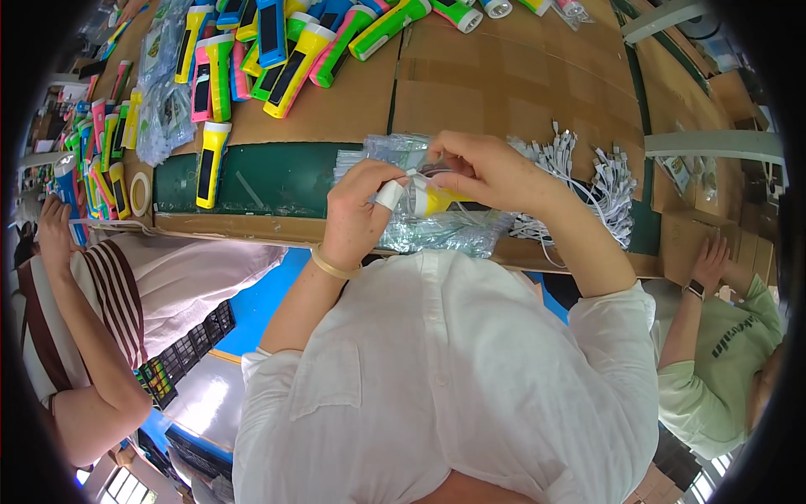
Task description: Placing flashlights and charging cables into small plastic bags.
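Over table edge (252,225): left hand (357,214), right hand (487,172) both clenched on yellow flashlight (432,200); cables (588,181) crowd right.

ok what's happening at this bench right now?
A person in a white shirt holds a yellow-and-white flashlight in both hands above a heap of clear plastic bags. The left hand grips the white head end; the right hand pinches something small and white at it, which cannot be made out. A pile of white cables lies to the right, and colourful flashlights are spread over the cardboard-covered table. Two other people work at either side.
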The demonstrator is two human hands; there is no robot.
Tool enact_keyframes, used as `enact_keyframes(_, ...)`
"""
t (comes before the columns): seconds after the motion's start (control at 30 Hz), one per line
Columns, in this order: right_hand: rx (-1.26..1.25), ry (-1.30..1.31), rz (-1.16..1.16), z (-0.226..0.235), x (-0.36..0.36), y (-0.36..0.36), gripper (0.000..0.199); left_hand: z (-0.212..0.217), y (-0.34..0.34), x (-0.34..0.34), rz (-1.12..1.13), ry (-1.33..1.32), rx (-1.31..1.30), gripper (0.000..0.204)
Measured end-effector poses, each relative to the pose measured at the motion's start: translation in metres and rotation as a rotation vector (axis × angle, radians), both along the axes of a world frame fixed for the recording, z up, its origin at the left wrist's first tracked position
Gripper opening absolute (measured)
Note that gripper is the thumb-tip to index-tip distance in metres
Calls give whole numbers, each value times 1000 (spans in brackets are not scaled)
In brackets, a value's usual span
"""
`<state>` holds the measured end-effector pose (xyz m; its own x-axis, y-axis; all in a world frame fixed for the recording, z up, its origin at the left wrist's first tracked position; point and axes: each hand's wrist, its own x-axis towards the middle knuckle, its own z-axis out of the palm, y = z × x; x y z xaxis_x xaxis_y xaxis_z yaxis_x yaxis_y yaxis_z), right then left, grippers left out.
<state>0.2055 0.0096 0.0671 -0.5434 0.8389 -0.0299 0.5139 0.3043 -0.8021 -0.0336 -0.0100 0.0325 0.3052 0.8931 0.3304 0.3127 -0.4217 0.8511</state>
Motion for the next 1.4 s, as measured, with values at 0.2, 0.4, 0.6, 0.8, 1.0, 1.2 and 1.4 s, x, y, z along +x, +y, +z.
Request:
enact_keyframes(0.2, 21, 97, 29, -8, -24, 1, 15, 1, -2, 4, -3, -47, 9, 19)
enact_keyframes(0.4, 208, -19, -35, -17, 17, -25, 16, -4, -8, -10, -2, -59, 36, 17)
enact_keyframes(0.6, 244, -112, -219, -34, 86, -49, 13, -8, -10, -27, -22, -81, -145, 12)
enact_keyframes(0.8, 420, -156, -158, -37, 84, -47, 17, 11, 30, 21, -181, 282, -256, 26)
enact_keyframes(1.0, 330, -126, -127, -25, 88, -60, 14, -3, 44, 50, -395, 457, -315, 19)
enact_keyframes(1.2, 35, 163, -457, -9, 119, -62, 7, -34, 38, 36, -197, 337, -290, 12)
enact_keyframes(1.4, 301, -111, -1051, 6, 261, 13, 15, -22, 32, 37, -205, 354, -318, 13)
